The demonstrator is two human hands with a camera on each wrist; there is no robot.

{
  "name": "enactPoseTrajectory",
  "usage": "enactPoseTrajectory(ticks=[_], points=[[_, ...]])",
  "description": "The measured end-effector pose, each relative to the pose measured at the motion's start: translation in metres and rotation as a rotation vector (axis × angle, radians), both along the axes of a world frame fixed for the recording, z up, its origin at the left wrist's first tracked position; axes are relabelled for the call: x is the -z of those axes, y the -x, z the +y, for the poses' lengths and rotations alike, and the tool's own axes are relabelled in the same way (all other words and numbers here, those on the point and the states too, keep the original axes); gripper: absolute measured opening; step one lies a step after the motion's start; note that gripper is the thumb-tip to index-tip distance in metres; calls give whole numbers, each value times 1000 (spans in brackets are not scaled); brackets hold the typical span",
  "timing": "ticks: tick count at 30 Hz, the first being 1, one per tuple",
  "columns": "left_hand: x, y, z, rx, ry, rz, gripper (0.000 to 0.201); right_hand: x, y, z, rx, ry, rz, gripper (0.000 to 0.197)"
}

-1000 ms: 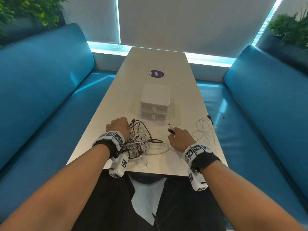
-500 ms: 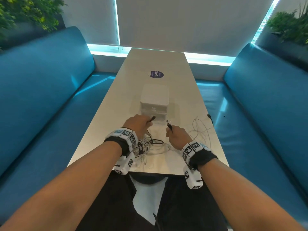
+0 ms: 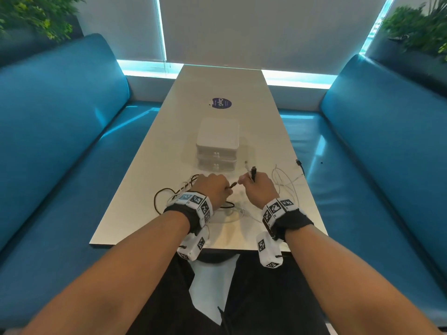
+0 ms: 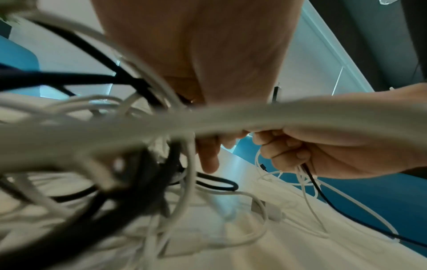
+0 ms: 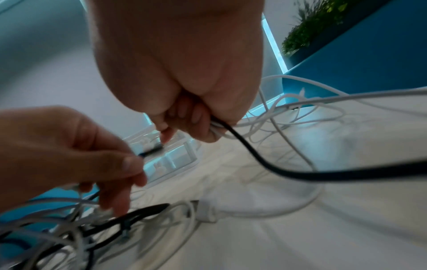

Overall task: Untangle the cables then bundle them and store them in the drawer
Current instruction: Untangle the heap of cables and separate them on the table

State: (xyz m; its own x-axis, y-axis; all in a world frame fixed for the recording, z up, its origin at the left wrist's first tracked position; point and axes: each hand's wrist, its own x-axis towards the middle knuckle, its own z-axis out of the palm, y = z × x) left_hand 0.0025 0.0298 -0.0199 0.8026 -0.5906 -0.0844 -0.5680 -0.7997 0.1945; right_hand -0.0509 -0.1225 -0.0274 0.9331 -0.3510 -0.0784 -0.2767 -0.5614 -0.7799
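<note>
A tangle of black and white cables point(image 3: 174, 195) lies on the table point(image 3: 150, 165) under my left wrist. My left hand point(image 3: 227, 187) pinches the plug end of a black cable point(image 5: 151, 150), which points at my right hand. My right hand point(image 3: 245, 181) grips a black cable point(image 5: 254, 157) together with white cable; their plug ends point(image 3: 252, 170) stick up above the fist. In the left wrist view, blurred cable loops point(image 4: 115, 137) fill the front, and the right hand point(image 4: 323, 151) shows behind them. A white two-drawer unit point(image 3: 217, 146), both drawers closed, stands just beyond the hands.
Loose white cable loops point(image 3: 287, 180) spread to the right table edge, with a black plug point(image 3: 298, 163) near it. A round purple sticker point(image 3: 220, 103) lies farther up the table. Blue bench seats point(image 3: 72, 141) run along both sides.
My left hand left the tangle, picked up a black cable end and brought it over next to my right hand. The right hand has stayed in place, holding its cable ends.
</note>
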Motion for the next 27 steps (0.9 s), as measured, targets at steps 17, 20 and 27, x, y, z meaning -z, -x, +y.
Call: enactPoseTrajectory(ticks=[17, 20, 27], points=[[11, 3, -4, 68, 93, -37, 15, 1, -2, 4, -26, -69, 83, 38], [11, 5, -7, 52, 123, -76, 21, -2, -4, 6, -23, -72, 78, 33], [11, 7, -7, 66, -57, -116, 32, -1, -2, 3, 4, 73, 123, 27]])
